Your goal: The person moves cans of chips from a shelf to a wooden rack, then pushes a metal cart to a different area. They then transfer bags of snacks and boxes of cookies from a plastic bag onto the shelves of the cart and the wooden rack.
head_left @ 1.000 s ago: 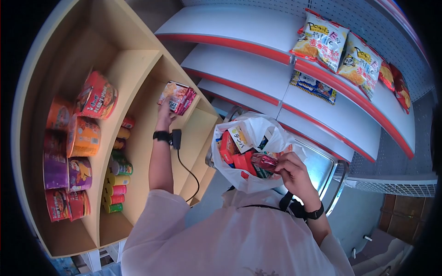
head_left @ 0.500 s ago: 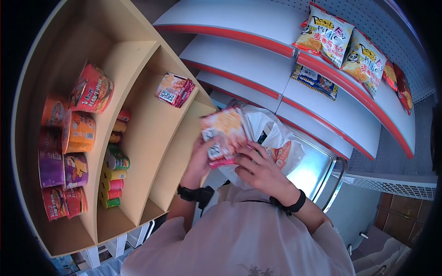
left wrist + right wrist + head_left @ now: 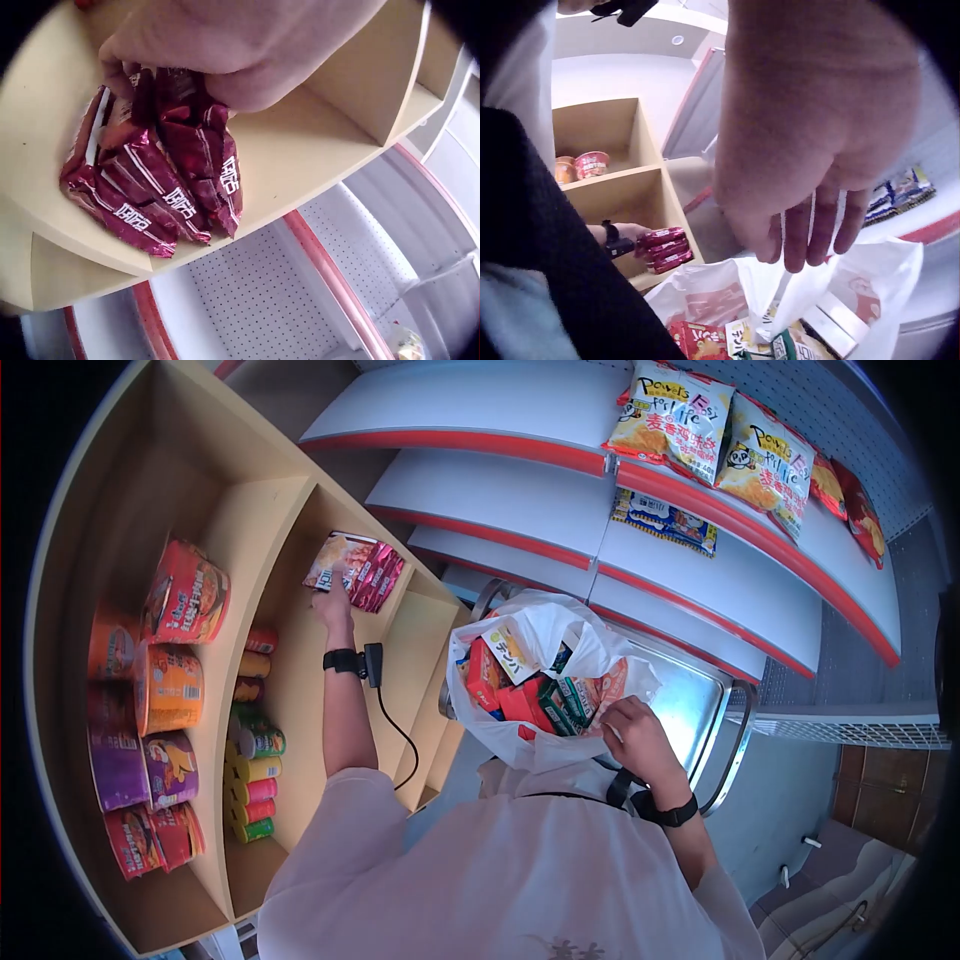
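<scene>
My left hand (image 3: 335, 588) reaches up to a wooden shelf (image 3: 300, 660) and grips the top of a small stack of shiny red snack packets (image 3: 358, 568). In the left wrist view the fingers and thumb of the left hand (image 3: 180, 90) curl over the red packets (image 3: 161, 187), which lie near the shelf's front edge. My right hand (image 3: 615, 722) rests at the rim of a white plastic bag (image 3: 540, 745) full of snack packs. In the right wrist view the right hand (image 3: 810, 251) hangs with straight fingers just above the bag (image 3: 727, 289), holding nothing that I can see.
The bag sits in a metal trolley (image 3: 700, 710). Instant noodle cups (image 3: 170, 660) and small tubes (image 3: 250, 770) fill the wooden compartments on the left. White shelves with red edges (image 3: 560, 550) carry chip bags (image 3: 720, 435) at the upper right.
Both hands held a packet over the bag half a second ago. The left hand has since carried it up to the stack on the shelf; the right hand dropped back to the bag's rim.
</scene>
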Demonstrator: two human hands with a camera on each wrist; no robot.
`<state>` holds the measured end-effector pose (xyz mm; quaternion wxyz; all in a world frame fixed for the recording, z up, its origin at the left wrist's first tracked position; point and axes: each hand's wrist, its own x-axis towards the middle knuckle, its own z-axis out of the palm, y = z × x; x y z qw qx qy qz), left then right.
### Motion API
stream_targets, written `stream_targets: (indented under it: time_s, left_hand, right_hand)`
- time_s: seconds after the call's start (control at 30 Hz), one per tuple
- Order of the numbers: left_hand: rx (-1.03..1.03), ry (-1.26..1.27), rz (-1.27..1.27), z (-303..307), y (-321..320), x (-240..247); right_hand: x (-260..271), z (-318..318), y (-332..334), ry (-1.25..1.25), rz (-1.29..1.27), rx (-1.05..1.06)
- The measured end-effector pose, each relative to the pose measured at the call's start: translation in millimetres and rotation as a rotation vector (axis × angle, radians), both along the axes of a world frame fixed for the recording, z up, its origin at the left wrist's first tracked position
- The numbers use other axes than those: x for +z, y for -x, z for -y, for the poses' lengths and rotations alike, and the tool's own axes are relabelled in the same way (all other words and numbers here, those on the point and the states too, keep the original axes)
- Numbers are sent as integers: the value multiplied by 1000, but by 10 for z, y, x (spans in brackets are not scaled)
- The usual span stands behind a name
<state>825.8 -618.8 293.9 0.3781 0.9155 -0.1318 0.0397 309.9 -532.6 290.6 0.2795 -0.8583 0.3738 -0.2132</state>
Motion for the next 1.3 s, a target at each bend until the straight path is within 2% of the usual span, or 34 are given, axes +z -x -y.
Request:
stream_targets:
  time_s: [0.03,0.07,0.13,0.17,0.27,0.33,0.37,0.43,0.5,0.53,0.57,0.6,0.63,0.67,0.7,0.73,0.87,0.9,0.93,1.0,1.07,1.1,1.2,1.23,1.3]
  left_hand:
    - [106,-136,121,38,-69,-122]
    - [100,-143,118,26,-179,-212]
    - [-157,177,-88,-41,-61,-101]
    - [-100,102,-127,-52,61,29]
    - [-260,405,-348,-58,-517,-457]
    - [-168,479,-476,-241,-237,-217]
    - [-108,500,-374,-328,-104,-165]
    - [-186,594,-57,-582,239,-200]
    - [-459,748,-11,-854,955,-168]
    - [-641,688,-44,-1010,1342,-189]
    - [-856,711,-206,-1162,1659,-325]
    - [-918,561,-421,-1305,1955,-555]
    - [-1077,315,-566,-1336,2260,-566]
    - [-1154,79,-575,-1276,2539,-496]
    - [-1127,-34,-617,-1248,2685,-726]
    - [-1096,-145,-657,-1228,2771,-1050]
    - [-1092,-135,-509,-1059,2843,-1939]
    - [-1091,-202,-776,-957,2752,-2263]
    - [-1078,-271,-1044,-848,2780,-2047]
    - [-1025,-288,-1004,-741,2866,-1638]
    - [-979,-451,-1133,-614,2908,-1489]
    - [-982,-451,-1133,-593,2926,-1547]
    - [-1291,-541,-985,-509,2982,-1765]
    - [-1234,-736,-878,-505,3041,-1746]
    - [-1311,-684,-810,-589,3116,-1708]
  right_hand:
    - [-57,-14,60,-73,-13,-45]
    - [-114,-30,114,-146,-27,-89]
    - [-274,-30,150,-231,-8,-120]
    - [-424,-21,156,-298,29,-128]
    - [-800,18,141,-387,76,-136]
    - [-1012,95,24,-371,116,-119]
    - [-1116,163,-25,-414,19,-89]
    - [-1304,260,-136,-461,-82,-67]
    - [-1423,304,-268,-451,-122,-57]
    - [-1408,323,-339,-455,-127,-57]
    - [-1379,336,-405,-491,-218,-46]
    - [-1362,333,-455,-525,-311,-31]
    - [-1467,291,-500,-526,-320,-22]
    - [-1654,221,-542,-416,-280,-55]
    - [-1757,165,-567,-307,-238,-85]
    - [-1729,142,-586,-305,-244,-72]
    - [-1671,116,-549,-359,-271,-107]
    - [-1692,103,-506,-382,-261,-111]
    - [-1657,90,-466,-382,-264,-115]
    - [-1574,81,-392,-463,-200,-86]
    - [-1508,63,-337,-458,-166,-52]
    - [-1485,59,-313,-450,-130,-14]
    - [-1453,27,-202,-410,-147,22]
    - [-1518,21,-139,-411,-104,61]
    - [-1560,7,-27,-404,-5,89]
